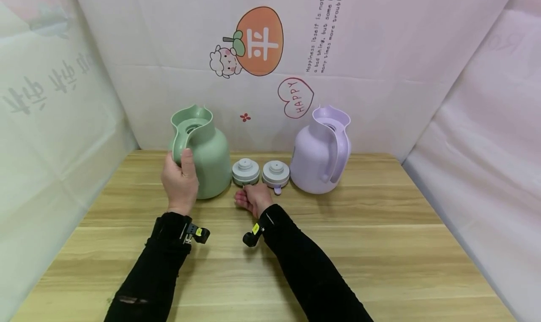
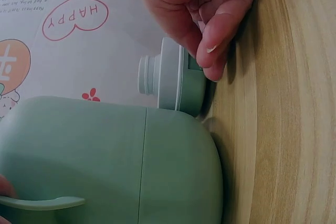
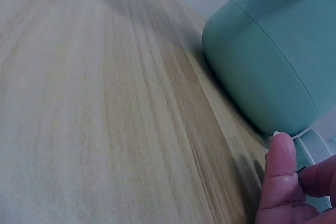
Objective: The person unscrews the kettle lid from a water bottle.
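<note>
My left hand (image 1: 181, 187) grips the handle of a green thermos jug (image 1: 212, 164), which stands uncapped at the left with its spout rim up. Just right of it lies a lid (image 1: 245, 171) upside down, its pale grey plug upward and its green cap part (image 2: 193, 90) against the table. The fingers of my right hand (image 1: 256, 197) pinch that lid's front edge, low over the tabletop. In the right wrist view the thumb (image 3: 281, 166) and a finger meet at the lid, beside the foot of the jug.
A second upturned lid (image 1: 276, 172) with a purple tab lies to the right. Beside it stands a purple thermos jug (image 1: 313, 160), uncapped, handle toward the front right. Printed cloth (image 1: 169, 54) hangs behind the wooden table (image 1: 363, 247) and along both sides.
</note>
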A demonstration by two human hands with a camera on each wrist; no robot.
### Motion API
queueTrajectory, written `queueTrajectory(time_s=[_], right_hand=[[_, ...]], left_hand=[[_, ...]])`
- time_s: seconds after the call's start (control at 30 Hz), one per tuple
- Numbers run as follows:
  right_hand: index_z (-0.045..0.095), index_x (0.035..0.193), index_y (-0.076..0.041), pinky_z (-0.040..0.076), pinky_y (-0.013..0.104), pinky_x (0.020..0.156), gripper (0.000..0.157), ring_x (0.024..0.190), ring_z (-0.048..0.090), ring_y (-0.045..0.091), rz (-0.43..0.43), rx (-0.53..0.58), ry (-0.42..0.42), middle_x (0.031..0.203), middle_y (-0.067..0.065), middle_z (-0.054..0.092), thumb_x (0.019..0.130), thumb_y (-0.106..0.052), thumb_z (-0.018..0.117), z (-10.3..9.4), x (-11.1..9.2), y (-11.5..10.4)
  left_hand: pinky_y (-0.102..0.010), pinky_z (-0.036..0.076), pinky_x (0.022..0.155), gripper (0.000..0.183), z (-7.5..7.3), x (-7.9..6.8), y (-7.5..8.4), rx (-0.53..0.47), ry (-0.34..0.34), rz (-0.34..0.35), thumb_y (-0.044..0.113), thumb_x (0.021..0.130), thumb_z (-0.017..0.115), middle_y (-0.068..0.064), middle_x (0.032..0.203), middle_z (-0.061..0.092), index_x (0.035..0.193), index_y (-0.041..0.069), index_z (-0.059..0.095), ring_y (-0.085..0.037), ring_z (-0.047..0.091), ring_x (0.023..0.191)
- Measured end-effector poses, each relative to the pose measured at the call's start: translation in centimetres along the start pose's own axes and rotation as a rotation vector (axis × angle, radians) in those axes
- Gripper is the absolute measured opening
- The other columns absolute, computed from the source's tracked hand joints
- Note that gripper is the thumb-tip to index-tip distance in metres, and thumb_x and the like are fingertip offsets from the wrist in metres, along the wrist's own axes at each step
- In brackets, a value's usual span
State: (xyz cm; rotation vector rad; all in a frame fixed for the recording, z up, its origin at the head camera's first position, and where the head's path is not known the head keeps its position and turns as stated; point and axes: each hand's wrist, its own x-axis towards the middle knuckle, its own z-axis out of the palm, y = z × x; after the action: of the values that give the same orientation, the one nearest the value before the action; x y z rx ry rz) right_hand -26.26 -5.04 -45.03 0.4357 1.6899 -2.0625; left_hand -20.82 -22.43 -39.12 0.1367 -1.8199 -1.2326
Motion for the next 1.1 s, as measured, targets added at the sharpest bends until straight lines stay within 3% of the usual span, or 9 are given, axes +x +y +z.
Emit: queueTrajectory(time_s=[0.17,0.5,0.63,0.87,1.1], right_hand=[[0.065,0.117,0.009,0.062,0.025,0.07,0.024,0.07,0.072,0.012,0.003,-0.017,-0.012,0.086,0.011,0.074,0.104,-0.001,0.049,-0.1,0.1,0.2],[0.066,0.117,0.011,0.062,0.027,0.07,0.025,0.067,0.072,0.013,-0.011,-0.022,-0.001,0.09,0.015,0.076,0.102,0.002,0.048,0.1,0.2,0.5],[0.068,0.117,0.013,0.062,0.026,0.068,0.026,0.065,0.072,0.012,-0.011,-0.018,0.006,0.096,0.017,0.077,0.102,0.002,0.049,0.2,0.1,0.5],[0.058,0.126,0.012,0.061,0.026,0.063,0.027,0.06,0.07,0.012,-0.038,-0.014,0.023,0.085,0.014,0.073,0.103,0.002,0.049,0.3,0.1,0.4],[0.058,0.123,0.011,0.061,0.026,0.063,0.024,0.062,0.069,0.013,-0.063,-0.016,0.018,0.092,0.018,0.075,0.102,0.003,0.049,0.4,0.0,0.4]], left_hand=[[-0.029,0.04,0.076,0.054,0.2,0.2,-0.3,0.005,-0.006,-0.009,0.044,0.106,0.05,-0.02,0.093,0.061,0.111,-0.009,0.06,-0.03,0.059,0.087],[-0.03,0.037,0.069,0.048,0.4,0.6,-0.6,0.032,0.011,-0.002,0.039,0.107,0.05,-0.01,0.078,0.05,0.1,-0.008,0.056,-0.03,0.052,0.076],[-0.03,0.036,0.069,0.049,0.4,0.9,-1.0,0.034,0.0,-0.001,0.04,0.107,0.05,-0.007,0.078,0.048,0.102,-0.009,0.056,-0.029,0.051,0.076],[-0.029,0.036,0.068,0.049,0.4,1.2,-1.0,0.037,-0.016,-0.014,0.041,0.107,0.05,-0.005,0.079,0.048,0.102,-0.008,0.056,-0.028,0.051,0.077],[-0.028,0.037,0.067,0.054,0.2,1.1,-0.7,0.035,-0.045,-0.033,0.046,0.108,0.048,-0.005,0.08,0.05,0.106,-0.007,0.056,-0.022,0.052,0.076]])
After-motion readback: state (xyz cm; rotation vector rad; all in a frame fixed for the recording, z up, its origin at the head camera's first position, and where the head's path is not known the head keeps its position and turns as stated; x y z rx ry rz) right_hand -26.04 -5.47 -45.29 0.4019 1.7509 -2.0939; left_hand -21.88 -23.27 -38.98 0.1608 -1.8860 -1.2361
